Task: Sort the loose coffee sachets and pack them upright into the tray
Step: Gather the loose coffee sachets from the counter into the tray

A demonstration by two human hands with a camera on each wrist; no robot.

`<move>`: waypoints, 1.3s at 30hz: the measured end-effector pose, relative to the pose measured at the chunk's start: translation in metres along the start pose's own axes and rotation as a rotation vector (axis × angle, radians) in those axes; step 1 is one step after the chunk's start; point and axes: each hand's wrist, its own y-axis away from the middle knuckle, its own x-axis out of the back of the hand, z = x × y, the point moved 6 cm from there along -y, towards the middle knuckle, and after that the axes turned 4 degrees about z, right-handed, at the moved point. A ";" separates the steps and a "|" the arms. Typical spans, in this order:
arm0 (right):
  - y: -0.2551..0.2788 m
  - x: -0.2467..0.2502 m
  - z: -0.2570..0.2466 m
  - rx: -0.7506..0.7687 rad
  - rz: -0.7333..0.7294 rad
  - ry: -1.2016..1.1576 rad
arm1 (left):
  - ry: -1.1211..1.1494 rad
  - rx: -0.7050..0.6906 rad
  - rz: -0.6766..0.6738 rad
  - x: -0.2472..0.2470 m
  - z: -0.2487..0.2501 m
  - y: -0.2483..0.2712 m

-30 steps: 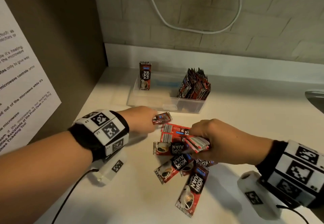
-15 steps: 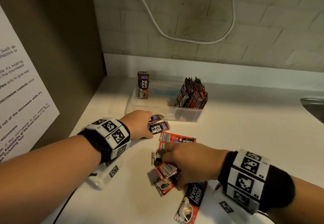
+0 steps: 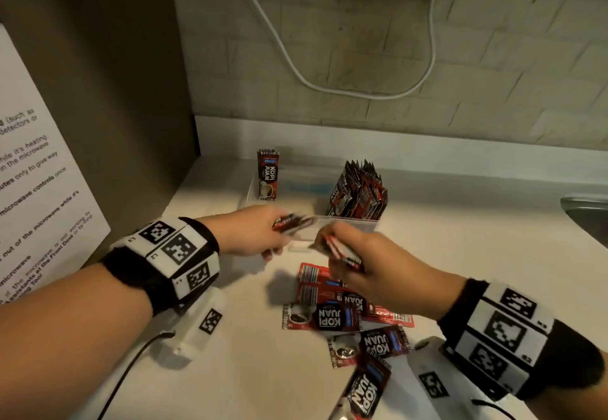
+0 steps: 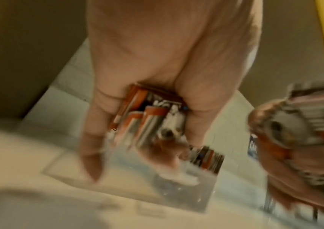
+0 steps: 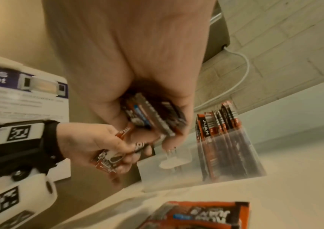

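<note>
While 5 loose Kopi Juan sachets point(image 3: 324, 317) lie on the counter point(image 3: 460, 255), each hand grips a small bundle: left hand point(image 3: 253, 233), right hand point(image 3: 371, 265); the clear tray point(image 3: 348, 223) holds 1 upright sachet point(image 3: 267, 174) and 1 packed row point(image 3: 360, 194).

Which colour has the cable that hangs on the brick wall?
The cable is white; the head view shows it best.

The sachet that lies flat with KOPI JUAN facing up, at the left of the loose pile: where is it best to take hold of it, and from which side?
Probably the bare left short edge of the flat sachet, coming from the left over the open counter. It lies flat, so fingertips must lift an edge first; its right end is overlapped by other loose sachets. The left hand is nearer, but it already holds a bundle of sachets.
</note>
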 end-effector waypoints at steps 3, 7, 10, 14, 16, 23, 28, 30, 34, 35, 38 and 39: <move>-0.008 0.019 0.005 -0.076 0.185 -0.151 | 0.271 0.023 0.135 0.010 0.014 0.006; -0.021 0.029 0.008 -0.152 0.316 -0.392 | 0.763 -0.017 -0.045 -0.004 0.035 0.012; -0.030 0.023 0.005 -0.115 0.311 -0.690 | 0.945 -0.147 -0.220 -0.016 0.047 0.009; -0.038 0.013 -0.003 -0.042 0.222 -0.919 | 1.003 -0.230 -0.296 -0.024 0.054 0.001; -0.042 0.009 -0.006 -0.040 0.208 -0.934 | 0.967 -0.225 -0.281 -0.028 0.053 -0.003; -0.053 0.002 -0.002 -0.083 0.159 -1.019 | 1.010 -0.168 -0.109 -0.028 0.045 -0.020; -0.052 0.015 0.006 -0.096 0.156 -0.901 | 1.093 -0.120 -0.040 -0.012 0.044 -0.021; -0.052 0.032 0.014 -0.134 0.285 -0.841 | 1.136 -0.098 0.013 0.000 0.046 -0.027; -0.045 0.073 0.043 -0.182 0.656 -0.661 | 1.155 -0.036 0.214 0.027 0.047 -0.051; -0.043 0.081 0.051 -0.190 0.735 -0.659 | 1.160 -0.025 0.253 0.032 0.047 -0.058; -0.035 0.094 0.074 -0.230 0.895 -0.639 | 1.098 -0.037 0.382 0.041 0.046 -0.082; -0.034 0.095 0.080 -0.244 0.917 -0.628 | 1.034 -0.049 0.421 0.041 0.045 -0.092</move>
